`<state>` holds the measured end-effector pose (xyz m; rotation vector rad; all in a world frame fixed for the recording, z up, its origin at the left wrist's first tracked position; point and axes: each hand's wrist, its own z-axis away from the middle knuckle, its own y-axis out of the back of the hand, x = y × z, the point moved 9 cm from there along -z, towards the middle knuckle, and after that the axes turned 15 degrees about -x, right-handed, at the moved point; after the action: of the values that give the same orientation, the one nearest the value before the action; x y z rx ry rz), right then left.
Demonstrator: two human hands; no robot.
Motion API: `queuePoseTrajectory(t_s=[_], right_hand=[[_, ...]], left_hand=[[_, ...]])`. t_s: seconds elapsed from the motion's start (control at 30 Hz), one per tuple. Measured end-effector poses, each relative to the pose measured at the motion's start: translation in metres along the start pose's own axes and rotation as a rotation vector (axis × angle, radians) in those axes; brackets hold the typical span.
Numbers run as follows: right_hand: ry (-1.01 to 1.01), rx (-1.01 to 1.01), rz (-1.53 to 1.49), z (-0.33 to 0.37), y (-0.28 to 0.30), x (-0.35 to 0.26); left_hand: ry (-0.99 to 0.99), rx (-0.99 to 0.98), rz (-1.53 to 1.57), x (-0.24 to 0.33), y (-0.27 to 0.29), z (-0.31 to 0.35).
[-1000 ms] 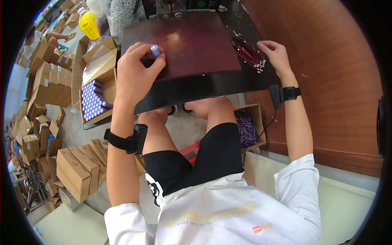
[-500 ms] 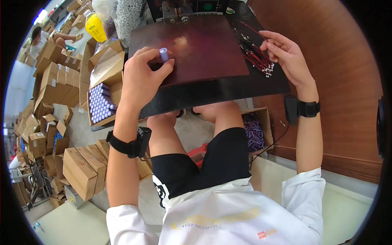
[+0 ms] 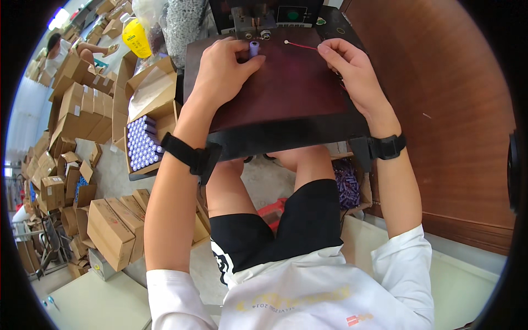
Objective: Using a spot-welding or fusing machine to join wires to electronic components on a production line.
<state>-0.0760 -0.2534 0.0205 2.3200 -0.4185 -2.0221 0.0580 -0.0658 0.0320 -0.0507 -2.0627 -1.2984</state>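
My left hand [image 3: 223,71] is closed around a purple cylindrical battery cell [image 3: 254,50], pinched between thumb and fingers. The cell stands upright on the dark red work board [image 3: 286,99], just below the electrodes of a spot welding machine [image 3: 256,22]. To its right, my right hand [image 3: 352,74] pinches a thin red wire [image 3: 303,46]. A small round pale tab [image 3: 286,42] at the wire's end points toward the cell but stays apart from it. My right hand covers most of the wire bundle behind it.
An open carton [image 3: 159,115] at the left holds rows of purple cells [image 3: 144,146]. Under the table's right side sits a box of loose purple cells [image 3: 347,184]. A yellow jug [image 3: 136,37] and bubble wrap [image 3: 184,27] stand back left. Another person [image 3: 60,52] sits far left.
My left hand has carried the cell forward, close under the machine's electrodes. My right hand has moved left over the board, bringing the red wire's tab end near the cell.
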Motion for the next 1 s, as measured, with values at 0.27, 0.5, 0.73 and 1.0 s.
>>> queuePoseTrajectory(t_s=[0.27, 0.5, 0.73, 1.0], right_hand=[[0.015, -0.054, -0.100, 0.009, 0.000, 0.014], [-0.004, 0.001, -0.010, 0.006, -0.007, 0.010], [-0.027, 0.054, 0.010, -0.002, -0.008, 0.008], [-0.031, 0.096, 0.090, -0.003, -0.007, 0.010]], left_hand=[[-0.042, 0.063, 0.046, 0.003, -0.003, 0.001], [-0.024, 0.043, 0.053, 0.000, -0.001, 0.002], [-0.047, 0.047, 0.056, 0.000, -0.003, 0.002], [-0.032, 0.042, 0.034, 0.001, -0.001, 0.000]])
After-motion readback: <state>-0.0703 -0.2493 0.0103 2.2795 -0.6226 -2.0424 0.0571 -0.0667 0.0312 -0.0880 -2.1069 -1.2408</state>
